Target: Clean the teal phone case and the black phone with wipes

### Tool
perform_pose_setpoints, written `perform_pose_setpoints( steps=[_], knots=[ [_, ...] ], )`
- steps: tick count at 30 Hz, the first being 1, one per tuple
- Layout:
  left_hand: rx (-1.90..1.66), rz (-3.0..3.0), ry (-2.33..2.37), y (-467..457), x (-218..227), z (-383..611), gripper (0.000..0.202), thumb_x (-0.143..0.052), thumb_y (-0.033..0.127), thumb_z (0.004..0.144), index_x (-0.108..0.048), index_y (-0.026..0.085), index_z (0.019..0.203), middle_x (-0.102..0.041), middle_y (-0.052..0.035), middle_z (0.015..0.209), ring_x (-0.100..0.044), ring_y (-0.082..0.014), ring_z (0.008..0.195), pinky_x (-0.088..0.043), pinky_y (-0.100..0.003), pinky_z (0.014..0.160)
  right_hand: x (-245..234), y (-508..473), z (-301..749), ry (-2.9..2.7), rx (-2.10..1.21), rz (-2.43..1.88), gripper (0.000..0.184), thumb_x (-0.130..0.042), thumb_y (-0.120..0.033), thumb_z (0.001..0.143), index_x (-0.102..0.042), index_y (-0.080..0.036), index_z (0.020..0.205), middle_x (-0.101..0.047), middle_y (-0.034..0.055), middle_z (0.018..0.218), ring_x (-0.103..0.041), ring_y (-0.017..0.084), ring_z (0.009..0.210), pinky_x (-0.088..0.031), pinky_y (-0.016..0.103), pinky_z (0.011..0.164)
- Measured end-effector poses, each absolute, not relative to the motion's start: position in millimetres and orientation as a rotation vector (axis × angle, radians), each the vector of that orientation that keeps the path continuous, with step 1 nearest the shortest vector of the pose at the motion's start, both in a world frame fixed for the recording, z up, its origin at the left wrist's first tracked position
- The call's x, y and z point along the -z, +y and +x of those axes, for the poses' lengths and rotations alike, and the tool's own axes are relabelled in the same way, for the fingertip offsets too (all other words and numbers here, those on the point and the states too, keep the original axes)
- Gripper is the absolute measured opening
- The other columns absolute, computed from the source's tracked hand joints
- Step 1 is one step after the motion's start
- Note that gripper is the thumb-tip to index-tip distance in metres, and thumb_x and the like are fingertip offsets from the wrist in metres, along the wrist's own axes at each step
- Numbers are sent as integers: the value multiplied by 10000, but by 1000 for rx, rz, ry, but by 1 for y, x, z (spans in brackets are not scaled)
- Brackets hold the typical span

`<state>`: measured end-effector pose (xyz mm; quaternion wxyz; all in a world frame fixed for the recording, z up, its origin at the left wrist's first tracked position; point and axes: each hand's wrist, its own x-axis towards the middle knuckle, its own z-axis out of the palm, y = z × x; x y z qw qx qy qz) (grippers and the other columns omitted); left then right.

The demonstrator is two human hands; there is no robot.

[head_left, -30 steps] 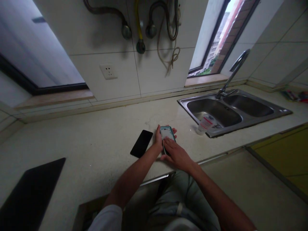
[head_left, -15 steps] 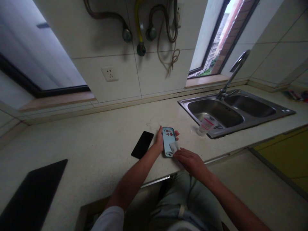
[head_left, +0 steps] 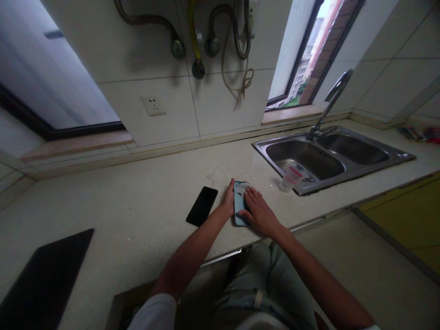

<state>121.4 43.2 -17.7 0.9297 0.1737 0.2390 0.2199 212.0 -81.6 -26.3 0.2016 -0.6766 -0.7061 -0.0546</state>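
A light blue phone case (head_left: 239,214) lies in my left hand (head_left: 228,201), its inner side facing up. The thumb runs along the case's left edge, and the other fingers are hidden beneath it. Flat over the case, my right hand (head_left: 258,211) presses a white tissue (head_left: 242,187) against the camera-hole end; most of the tissue is covered by the fingers. Just left of my left hand, a black phone (head_left: 202,205) rests on the counter, apart from both hands.
A clear plastic cup (head_left: 291,178) with red marks stands by the rim of the steel double sink (head_left: 258,147). A dark flat panel (head_left: 48,270) lies on the pale counter (head_left: 147,197) at left. Hoses and valves (head_left: 178,48) hang on the wall.
My right hand has slid the tissue from the lower end of the case up to the camera-hole end, its fingers now flatter. My left hand keeps its hold; the view has shifted slightly.
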Motion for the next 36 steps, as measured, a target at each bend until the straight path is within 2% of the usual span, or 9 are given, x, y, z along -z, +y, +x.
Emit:
perform_pose_setpoints(
  steps=[5, 10, 12, 17, 23, 28, 30, 33, 36],
  knots=[
    [-499, 340, 503, 43, 14, 123, 564, -427, 567, 951, -678, 113, 1171, -755, -154, 1028, -706, -293, 1017, -468, -430, 1022, 20, -48, 203, -1873, 51, -1917, 759, -382, -585, 992, -411, -1, 1477, -405, 306, 1521, -260, 404, 1489, -273, 644, 1163],
    [-381, 240, 410, 41, 12, 121, 618, -360, 626, 951, -619, 151, 1250, -721, -180, 1142, -680, -333, 1097, -434, -565, 1025, 10, -41, 185, -1896, -44, -1826, 678, -418, -516, 1000, -434, -40, 1482, -425, 268, 1524, -313, 375, 1475, -297, 592, 1175],
    [-368, 209, 404, 40, 12, 121, 622, -361, 635, 946, -612, 151, 1246, -712, -187, 1156, -677, -344, 1103, -439, -586, 1009, 4, -44, 182, -1877, -94, -1804, 634, -427, -486, 1003, -460, -56, 1468, -456, 254, 1508, -366, 360, 1453, -332, 571, 1165],
    [-438, 203, 406, 39, 13, 120, 547, -431, 591, 939, -623, 158, 1211, -715, -183, 1138, -692, -336, 1065, -489, -549, 967, -10, -63, 180, -1888, -167, -1719, 489, -487, -426, 994, -562, -134, 1379, -568, 202, 1428, -532, 313, 1340, -470, 496, 1078],
    [-516, 213, 455, 42, 13, 117, 567, -406, 599, 939, -624, 138, 1186, -725, -199, 1075, -706, -329, 1023, -529, -531, 906, -15, -101, 174, -1969, -175, -1586, 328, -502, -364, 1002, -665, -195, 1230, -699, 133, 1269, -658, 261, 1189, -546, 421, 1000],
    [-515, 251, 413, 42, 13, 115, 553, -422, 598, 928, -637, 133, 1136, -723, -207, 1068, -697, -343, 1040, -522, -526, 906, -18, -121, 177, -2058, -148, -1452, 211, -501, -273, 1004, -698, -241, 1073, -769, 60, 1009, -717, 206, 980, -497, 420, 1060],
    [-503, 262, 409, 42, 12, 114, 545, -414, 604, 929, -644, 140, 1100, -725, -201, 1045, -701, -338, 1025, -524, -513, 896, -20, -123, 183, -2077, -117, -1433, 188, -509, -261, 999, -690, -220, 1027, -756, 67, 941, -708, 208, 913, -481, 441, 1068],
    [-478, 257, 416, 43, 10, 113, 541, -384, 606, 938, -651, 150, 1051, -730, -193, 1001, -710, -327, 993, -533, -491, 863, -22, -120, 194, -2077, -44, -1493, 192, -526, -302, 989, -684, -195, 967, -713, 97, 909, -672, 233, 906, -515, 450, 989],
    [-472, 249, 417, 45, 10, 113, 529, -390, 606, 936, -650, 156, 1033, -732, -186, 998, -713, -321, 979, -537, -487, 854, -22, -115, 203, -2101, 12, -1571, 247, -518, -359, 991, -698, -190, 1011, -687, 104, 916, -657, 247, 920, -464, 506, 1040]
  ],
)
